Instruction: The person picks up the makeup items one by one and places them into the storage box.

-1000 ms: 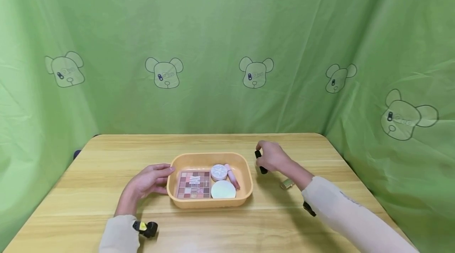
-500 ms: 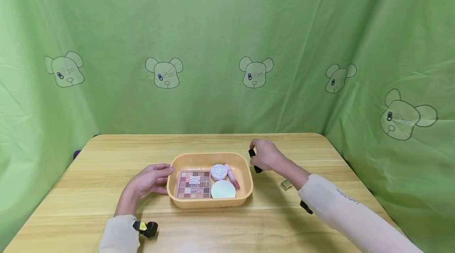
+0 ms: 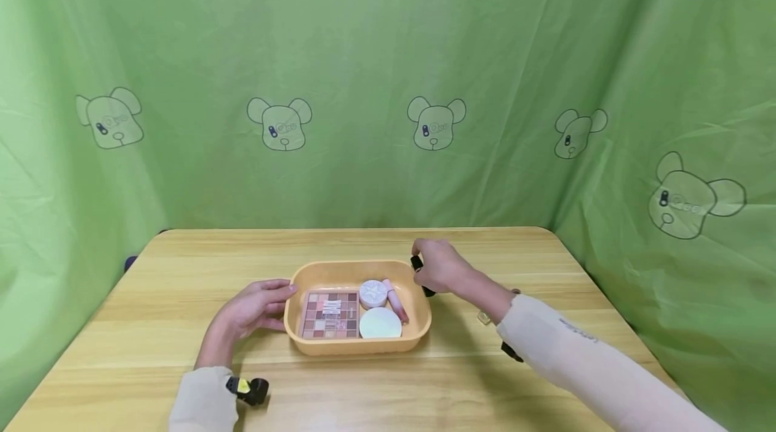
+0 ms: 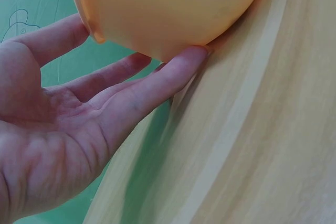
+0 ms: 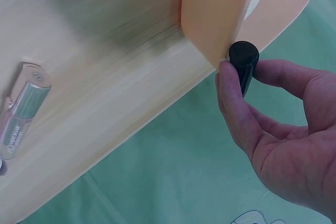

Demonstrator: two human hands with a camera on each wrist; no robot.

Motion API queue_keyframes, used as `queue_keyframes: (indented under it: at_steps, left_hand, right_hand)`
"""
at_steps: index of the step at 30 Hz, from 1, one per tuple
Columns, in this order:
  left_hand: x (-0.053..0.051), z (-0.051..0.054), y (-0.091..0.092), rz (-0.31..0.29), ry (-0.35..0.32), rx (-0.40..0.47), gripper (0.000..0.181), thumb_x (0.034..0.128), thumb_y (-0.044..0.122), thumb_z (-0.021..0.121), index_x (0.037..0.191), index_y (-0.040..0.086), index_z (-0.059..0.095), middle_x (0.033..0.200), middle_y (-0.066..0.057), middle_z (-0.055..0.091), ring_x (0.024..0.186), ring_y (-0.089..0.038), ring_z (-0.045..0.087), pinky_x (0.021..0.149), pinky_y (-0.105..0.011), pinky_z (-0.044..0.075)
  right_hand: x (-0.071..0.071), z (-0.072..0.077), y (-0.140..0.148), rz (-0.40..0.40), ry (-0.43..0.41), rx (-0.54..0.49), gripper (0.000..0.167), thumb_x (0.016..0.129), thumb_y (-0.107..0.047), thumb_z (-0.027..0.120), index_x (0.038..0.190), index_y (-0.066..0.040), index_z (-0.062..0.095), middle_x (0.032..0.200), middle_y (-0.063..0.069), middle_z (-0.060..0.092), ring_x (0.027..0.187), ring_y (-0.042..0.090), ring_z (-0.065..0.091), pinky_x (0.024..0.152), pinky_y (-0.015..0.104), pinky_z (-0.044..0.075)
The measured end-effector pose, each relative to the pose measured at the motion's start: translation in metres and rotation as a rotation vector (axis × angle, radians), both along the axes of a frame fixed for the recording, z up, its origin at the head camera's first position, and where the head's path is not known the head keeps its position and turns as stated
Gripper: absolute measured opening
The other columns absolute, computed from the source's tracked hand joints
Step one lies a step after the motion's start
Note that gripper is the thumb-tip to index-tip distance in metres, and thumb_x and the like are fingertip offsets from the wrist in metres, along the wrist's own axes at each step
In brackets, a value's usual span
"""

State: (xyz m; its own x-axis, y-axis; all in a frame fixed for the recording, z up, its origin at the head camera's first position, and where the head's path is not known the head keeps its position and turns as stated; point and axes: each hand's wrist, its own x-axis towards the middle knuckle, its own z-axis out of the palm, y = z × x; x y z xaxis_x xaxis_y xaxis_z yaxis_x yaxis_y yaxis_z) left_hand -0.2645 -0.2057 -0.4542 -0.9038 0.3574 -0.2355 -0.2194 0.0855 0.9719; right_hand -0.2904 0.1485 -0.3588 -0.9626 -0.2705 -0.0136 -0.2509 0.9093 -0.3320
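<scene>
An orange tray [image 3: 359,349] holds an eyeshadow palette [image 3: 330,324], a white round compact [image 3: 380,323], a smaller round case with a star [image 3: 372,294] and a pink tube [image 3: 395,301]. At its left end the left hand [image 3: 253,309] has its thumb on the rim and its fingers against the outer wall; the left wrist view shows this hand [image 4: 79,114] from the palm side. Between thumb and fingers the right hand [image 3: 447,270] pinches a black tube [image 3: 416,263], beside the tray's right rim. In the right wrist view the tube [image 5: 244,56] overlaps the tray's edge; contact is unclear.
Right of the tray, partly behind the right forearm, a small clear item [image 3: 483,318] lies on the wooden table [image 3: 182,284]. The right wrist view shows a tube with a green band [image 5: 31,100] there. Green curtains [image 3: 358,182] stand behind and at both sides.
The right hand has moved left with the black tube, from beside the tray up to its right rim. The left hand and the tray have stayed still.
</scene>
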Motion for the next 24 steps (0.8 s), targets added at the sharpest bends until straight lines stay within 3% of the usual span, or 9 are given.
queue_keyframes:
  at_steps: [6, 17, 24]
  left_hand:
    - [0.000, 0.000, 0.000, 0.023, 0.000, -0.003, 0.075, 0.1025, 0.029, 0.059, 0.152, -0.014, 0.024, 0.145, -0.038, 0.046, 0.125, -0.044, 0.060, 0.094, -0.050, 0.061]
    - [-0.002, 0.000, 0.000, 0.008, 0.001, 0.007, 0.075, 0.1028, 0.029, 0.059, 0.152, -0.015, 0.024, 0.144, -0.038, 0.047, 0.125, -0.043, 0.061, 0.094, -0.049, 0.061]
    - [-0.001, 0.000, 0.000, 0.010, 0.002, 0.003, 0.073, 0.1032, 0.028, 0.058, 0.151, -0.015, 0.025, 0.144, -0.037, 0.048, 0.125, -0.043, 0.061, 0.095, -0.049, 0.061]
  right_hand:
    - [0.000, -0.003, -0.009, -0.005, -0.038, -0.016, 0.041, 0.080, 0.005, 0.066, 0.121, 0.005, 0.062, 0.096, 0.017, 0.068, 0.065, 0.018, 0.064, 0.051, 0.022, 0.055]
    - [0.002, -0.004, -0.024, 0.030, -0.032, 0.022, 0.043, 0.077, 0.006, 0.067, 0.120, 0.005, 0.063, 0.098, 0.016, 0.069, 0.073, 0.020, 0.061, 0.054, 0.022, 0.053]
    - [0.002, -0.010, -0.032, 0.019, -0.063, 0.024, 0.040, 0.079, 0.008, 0.065, 0.119, 0.005, 0.062, 0.091, 0.014, 0.064, 0.070, 0.021, 0.059, 0.047, 0.021, 0.048]
